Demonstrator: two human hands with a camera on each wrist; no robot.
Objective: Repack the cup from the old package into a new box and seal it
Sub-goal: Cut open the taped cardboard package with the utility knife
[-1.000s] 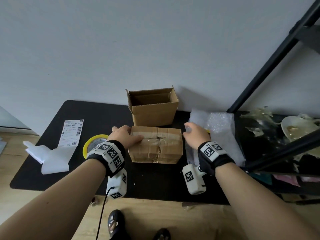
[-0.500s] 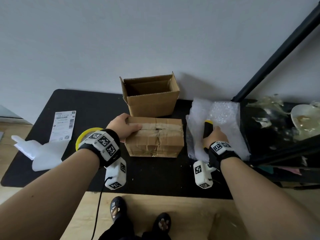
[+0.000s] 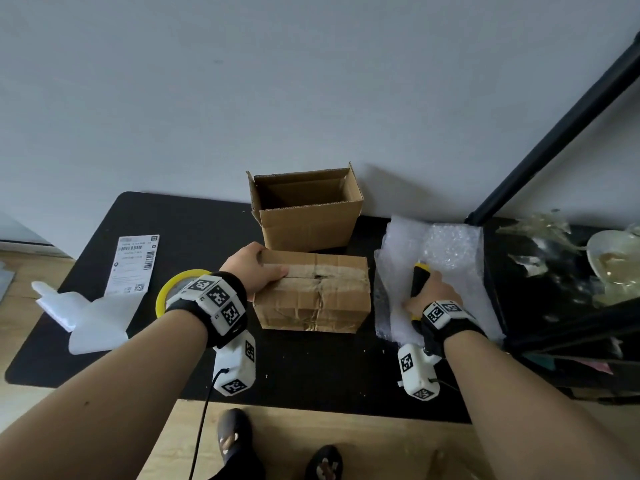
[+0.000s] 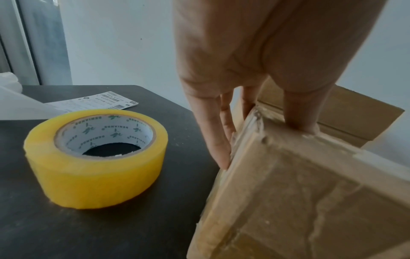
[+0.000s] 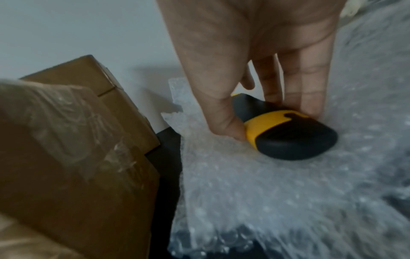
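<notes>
Steadying the old taped package [image 3: 313, 292], the left hand [image 3: 252, 268] lies over its left end, thumb flat on the top face and straight fingers pressed against the end wall, as the left wrist view shows. The package sits near the middle of the black table [image 3: 194, 223], touching or just in front of the open new box [image 3: 306, 211] that stands at the back edge against the wall.

The right hand [image 3: 431, 294] is down on the bubble wrap [image 3: 450, 244] spread at the right end of the table, pinching a black-and-yellow utility knife [image 5: 286, 130] between the thumb and the fingertips; the knife rests on the wrap, not yet lifted.

The cup is not visible; presumably it is inside the sealed package. The carton looks stiff but creased, with wrinkled clear tape over its seams, so it should be light enough to hold with one flat hand. A cup is likely fragile, so any cut should run shallow along the top centre seam, with the holding hand kept at the end, clear of the blade's line. The knife handle looks rubbery and should grip well, best taken round its thick rear part.

A yellow roll of packing tape [image 4: 95, 156] stands just left of the package, with a shipping label [image 3: 136, 263] and white foam sheet [image 3: 86, 317] towards the left edge.
</notes>
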